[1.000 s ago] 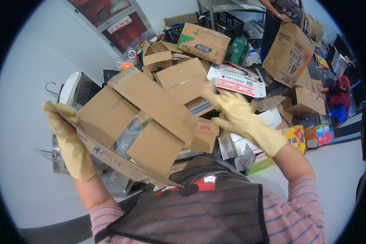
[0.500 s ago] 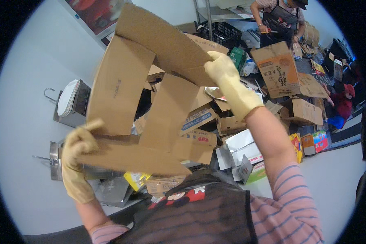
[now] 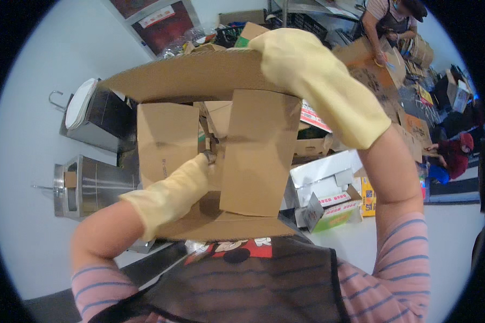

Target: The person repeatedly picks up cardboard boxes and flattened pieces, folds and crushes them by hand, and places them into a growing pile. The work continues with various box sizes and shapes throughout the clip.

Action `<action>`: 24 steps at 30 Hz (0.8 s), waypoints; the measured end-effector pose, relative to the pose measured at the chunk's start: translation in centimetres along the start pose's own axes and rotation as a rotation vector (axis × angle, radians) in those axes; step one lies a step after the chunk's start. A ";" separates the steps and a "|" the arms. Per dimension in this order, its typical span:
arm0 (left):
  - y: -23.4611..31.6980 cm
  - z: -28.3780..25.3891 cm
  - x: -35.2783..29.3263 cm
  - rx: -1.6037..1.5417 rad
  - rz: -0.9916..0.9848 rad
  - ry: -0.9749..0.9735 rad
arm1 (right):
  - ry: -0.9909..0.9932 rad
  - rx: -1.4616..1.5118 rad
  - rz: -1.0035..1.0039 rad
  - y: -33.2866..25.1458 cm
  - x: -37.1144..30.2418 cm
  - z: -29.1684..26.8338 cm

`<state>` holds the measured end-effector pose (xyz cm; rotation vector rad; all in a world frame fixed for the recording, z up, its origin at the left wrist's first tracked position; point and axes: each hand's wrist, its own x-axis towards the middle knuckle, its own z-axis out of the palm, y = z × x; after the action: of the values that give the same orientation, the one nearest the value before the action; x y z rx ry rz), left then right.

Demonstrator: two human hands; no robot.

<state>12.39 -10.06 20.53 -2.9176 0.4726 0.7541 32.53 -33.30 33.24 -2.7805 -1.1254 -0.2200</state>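
Note:
I hold a large brown cardboard box (image 3: pixel 199 81) up in front of my chest, its loose flaps (image 3: pixel 258 151) hanging down toward me. My right hand (image 3: pixel 318 81), in a pale yellow rubber glove, grips the box's upper edge at the top right. My left hand (image 3: pixel 172 191), gloved the same way, reaches up inside the box between two flaps, its fingertips hidden behind cardboard. The box's bottom edge rests close against my dark apron (image 3: pixel 253 280).
A heap of flattened cardboard and printed boxes (image 3: pixel 328 188) lies on the floor at right. Two steel bins (image 3: pixel 86 185) stand at left by the wall. One person (image 3: pixel 388 21) works on a box at the back; another sits low at right (image 3: pixel 452 156).
The box has swung from upright on its side to level, close to my face. My right hand has risen to its upper edge, and my left hand has gone from the outer edge to inside.

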 end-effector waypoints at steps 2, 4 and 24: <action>0.7 -2.6 -1.6 0.051 0.081 -0.026 | 0.026 -0.047 0.029 2.7 -1.1 1.7; 1.8 -5.6 -2.4 0.710 0.132 -0.219 | 0.053 -0.044 -0.037 4.8 -2.8 4.0; 3.7 -13.5 -8.5 0.525 0.459 0.250 | -0.977 -0.243 -0.648 -7.0 0.4 22.2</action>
<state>10.37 -13.47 36.41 -2.4270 1.1863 0.2339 29.79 -24.11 12.03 -2.5843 -2.2942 1.1277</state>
